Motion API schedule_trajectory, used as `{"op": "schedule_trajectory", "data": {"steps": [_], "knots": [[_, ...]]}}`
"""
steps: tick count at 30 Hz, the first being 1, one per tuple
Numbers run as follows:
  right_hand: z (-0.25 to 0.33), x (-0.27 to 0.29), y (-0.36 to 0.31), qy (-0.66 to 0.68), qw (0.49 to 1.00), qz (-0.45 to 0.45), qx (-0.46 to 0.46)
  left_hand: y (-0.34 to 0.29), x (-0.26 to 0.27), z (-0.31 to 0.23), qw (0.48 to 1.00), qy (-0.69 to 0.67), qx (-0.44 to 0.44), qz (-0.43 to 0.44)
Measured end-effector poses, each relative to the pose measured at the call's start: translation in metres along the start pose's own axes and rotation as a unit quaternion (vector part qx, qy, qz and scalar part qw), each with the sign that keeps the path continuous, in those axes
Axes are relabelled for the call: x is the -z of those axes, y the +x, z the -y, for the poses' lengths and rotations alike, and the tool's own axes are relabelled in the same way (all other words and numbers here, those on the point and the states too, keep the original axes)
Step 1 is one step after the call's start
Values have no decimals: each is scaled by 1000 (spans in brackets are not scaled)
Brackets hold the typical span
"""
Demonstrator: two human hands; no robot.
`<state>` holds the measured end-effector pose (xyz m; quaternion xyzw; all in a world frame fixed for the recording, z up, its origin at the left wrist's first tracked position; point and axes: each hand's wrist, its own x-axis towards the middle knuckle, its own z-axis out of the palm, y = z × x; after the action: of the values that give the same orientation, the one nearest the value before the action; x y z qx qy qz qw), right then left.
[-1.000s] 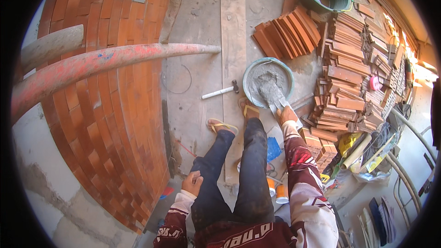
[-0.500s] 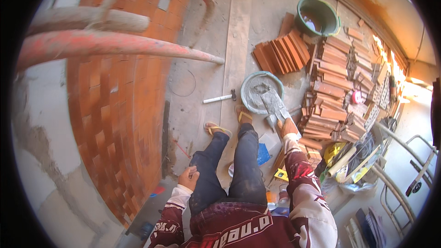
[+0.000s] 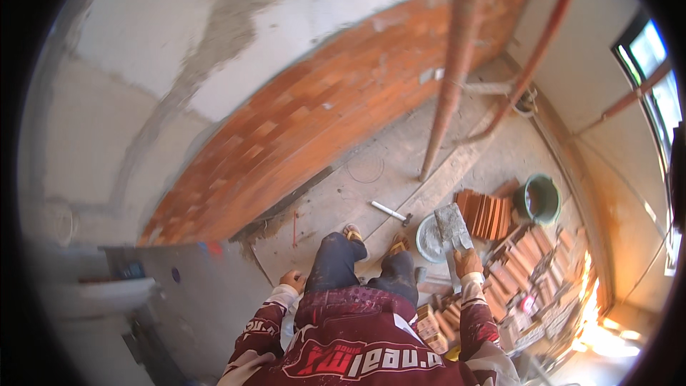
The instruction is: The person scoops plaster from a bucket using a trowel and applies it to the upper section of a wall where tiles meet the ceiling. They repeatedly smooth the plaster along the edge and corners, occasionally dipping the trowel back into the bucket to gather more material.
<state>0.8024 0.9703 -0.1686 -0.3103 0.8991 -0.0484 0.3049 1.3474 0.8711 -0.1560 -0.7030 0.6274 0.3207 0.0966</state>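
Observation:
My right hand [image 3: 468, 263] grips a flat, rectangular trowel [image 3: 451, 227], its blade coated with grey mortar. The blade is over the right side of a round bucket [image 3: 429, 241] of grey mortar and hides part of it. A pale, narrow piece shows below the blade beside my fingers; I cannot make out what it is. By my left thigh, my left hand [image 3: 293, 279] has its fingers curled in, with nothing visible in them. A hammer [image 3: 390, 211] with a white handle lies on the floor beyond my feet.
Orange brick tiles [image 3: 314, 129] cover the lower wall on the left. Upright reddish poles [image 3: 451, 78] stand ahead. Stacked tiles [image 3: 484, 214], a green bucket [image 3: 538, 200] and a larger tile heap [image 3: 525, 261] lie to the right. A window [image 3: 650, 64] is at far right.
The view has swung left toward the tiled wall, so the floor things appear lower and the window shows. The trowel has risen relative to the mortar bucket, still in my right hand.

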Motion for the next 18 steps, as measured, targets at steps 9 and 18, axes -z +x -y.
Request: {"op": "schedule_trajectory", "data": {"steps": [9, 18], "knots": [[210, 96, -3, -58, 960, 13, 273, -35, -86, 71, 986, -75, 142, 34], [458, 121, -37, -69, 877, 3, 475, 69, -64, 112, 992, -83, 91, 29]]}}
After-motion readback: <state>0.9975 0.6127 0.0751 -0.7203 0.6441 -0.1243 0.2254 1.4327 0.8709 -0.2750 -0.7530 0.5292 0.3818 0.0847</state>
